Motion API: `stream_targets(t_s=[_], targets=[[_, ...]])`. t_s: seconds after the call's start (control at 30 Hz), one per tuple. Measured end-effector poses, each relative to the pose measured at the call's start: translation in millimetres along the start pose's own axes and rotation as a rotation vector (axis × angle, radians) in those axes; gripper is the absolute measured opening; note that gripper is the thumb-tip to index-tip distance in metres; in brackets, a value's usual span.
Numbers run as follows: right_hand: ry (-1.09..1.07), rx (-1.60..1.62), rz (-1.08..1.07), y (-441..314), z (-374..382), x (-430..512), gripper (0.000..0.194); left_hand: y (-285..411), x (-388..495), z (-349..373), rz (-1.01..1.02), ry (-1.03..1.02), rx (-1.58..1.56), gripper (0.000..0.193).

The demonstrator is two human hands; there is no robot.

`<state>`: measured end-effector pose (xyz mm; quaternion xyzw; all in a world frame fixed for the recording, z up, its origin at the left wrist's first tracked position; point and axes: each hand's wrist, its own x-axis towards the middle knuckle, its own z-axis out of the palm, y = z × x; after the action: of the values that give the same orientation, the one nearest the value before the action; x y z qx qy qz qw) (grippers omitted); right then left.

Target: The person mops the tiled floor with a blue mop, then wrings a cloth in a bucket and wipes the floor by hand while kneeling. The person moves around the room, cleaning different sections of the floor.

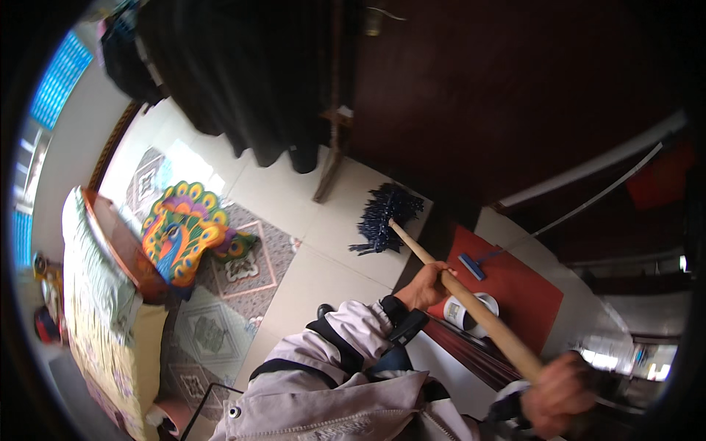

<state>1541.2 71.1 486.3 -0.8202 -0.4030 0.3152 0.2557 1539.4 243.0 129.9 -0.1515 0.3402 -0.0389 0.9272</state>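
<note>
A string mop with dark blue strands [389, 215] rests on the pale tiled floor beside a dark threshold. Its pale wooden handle [488, 320] slants up toward me at lower right. My left hand [426, 286] wraps around the lower part of that handle, with a black band and device at the wrist. Higher up, near the handle's top end, my right hand [557, 394] is closed on it and looks blurred. Both hands are bare, and my sleeves are light with dark trim.
Dark clothes [242, 71] hang on a wooden stand [329, 173]. Left are a bed [105, 320] and a peacock-shaped foil balloon or cushion [185, 237]. Beyond the threshold, a red mat [529, 292] lies under a blue-headed squeegee or floor brush [471, 267], near a white container [455, 313].
</note>
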Motion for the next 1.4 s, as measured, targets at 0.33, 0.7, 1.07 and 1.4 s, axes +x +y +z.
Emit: stream_targets(t_s=[0.33,0.7,1.07,1.4], targets=[[0.131,0.984,-1.176,-120,30,59,0.033,22,-237,-29,0.387,-0.093,-0.307,0.01],[-0.521,1.346,-0.757,-155,258,158,0.045,90,-307,-273,1.023,0.218,-0.734,0.012],[-0.982,0.899,-0.71,-36,411,101,0.02,53,-246,-587,0.889,0.537,-0.764,0.019],[-0.673,0.844,-0.506,58,188,163,0.018,81,-79,-345,0.585,0.553,-0.536,0.026]])
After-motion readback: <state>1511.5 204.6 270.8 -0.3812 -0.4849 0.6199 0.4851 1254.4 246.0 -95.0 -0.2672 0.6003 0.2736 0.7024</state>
